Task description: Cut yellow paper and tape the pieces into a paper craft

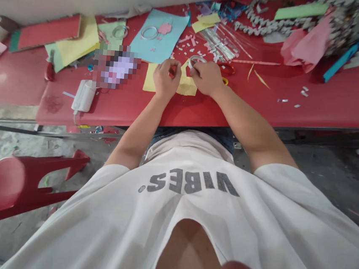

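The right hand (206, 78) grips a silver ring (194, 60) just beside the curled left hand (166, 79), the hands close but apart, above yellow paper (186, 86) on the red counter (329, 98).

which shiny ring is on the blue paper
The ring lying on the blue sheet beside a pink cutout; another ring sits on a green sheet to its left, and a third ring is in the right hand.
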Motion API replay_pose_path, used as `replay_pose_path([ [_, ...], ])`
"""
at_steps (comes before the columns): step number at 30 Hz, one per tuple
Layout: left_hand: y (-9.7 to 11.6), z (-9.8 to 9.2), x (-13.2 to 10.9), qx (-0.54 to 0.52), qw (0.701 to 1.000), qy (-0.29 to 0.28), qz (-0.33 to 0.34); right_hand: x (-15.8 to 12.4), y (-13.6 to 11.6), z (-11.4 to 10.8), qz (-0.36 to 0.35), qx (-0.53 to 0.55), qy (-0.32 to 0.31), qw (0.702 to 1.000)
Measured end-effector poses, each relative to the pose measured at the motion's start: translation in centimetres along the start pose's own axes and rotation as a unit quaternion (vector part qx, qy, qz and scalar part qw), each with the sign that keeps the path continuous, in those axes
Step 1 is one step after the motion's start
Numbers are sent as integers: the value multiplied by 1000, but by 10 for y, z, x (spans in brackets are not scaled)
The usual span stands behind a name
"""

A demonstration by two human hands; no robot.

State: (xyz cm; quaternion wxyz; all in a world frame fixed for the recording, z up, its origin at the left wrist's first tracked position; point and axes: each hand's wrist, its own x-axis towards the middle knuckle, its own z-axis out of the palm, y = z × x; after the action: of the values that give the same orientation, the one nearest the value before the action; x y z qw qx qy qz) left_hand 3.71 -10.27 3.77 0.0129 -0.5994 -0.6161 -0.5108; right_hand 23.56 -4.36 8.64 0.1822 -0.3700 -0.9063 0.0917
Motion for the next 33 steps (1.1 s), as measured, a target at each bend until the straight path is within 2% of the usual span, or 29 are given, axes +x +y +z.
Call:
replay_pose_path([
  [4,4,-1,3,-13,992,-100,77,-1,2,1,-10,1,-25,1000],
  [6,4,1,3,7,988,-125,93,-2,0,1,-14,10,-32,999],
  [16,-2,2,1,58,987,-112,102,-4,-6,-2,-16,2,-59,998],
  [20,2,3,0,47,988,-117,93,-3,-7,-1,0,-2,-61,998],
  [25,14,0,1,0,993,-109,44,-4,-11,-2,25,21,-21,999],
  [28,22,-4,2,10,995,-93,39,-4,-13,-4,23,24,-10,999],
  [31,24,-4,3,22,996,-81,42,-4,-13,-8,15,35,-20,999],
  [33,20,0,4,-11,996,-85,35,-5,-14,-10,14,47,-35,998],
])
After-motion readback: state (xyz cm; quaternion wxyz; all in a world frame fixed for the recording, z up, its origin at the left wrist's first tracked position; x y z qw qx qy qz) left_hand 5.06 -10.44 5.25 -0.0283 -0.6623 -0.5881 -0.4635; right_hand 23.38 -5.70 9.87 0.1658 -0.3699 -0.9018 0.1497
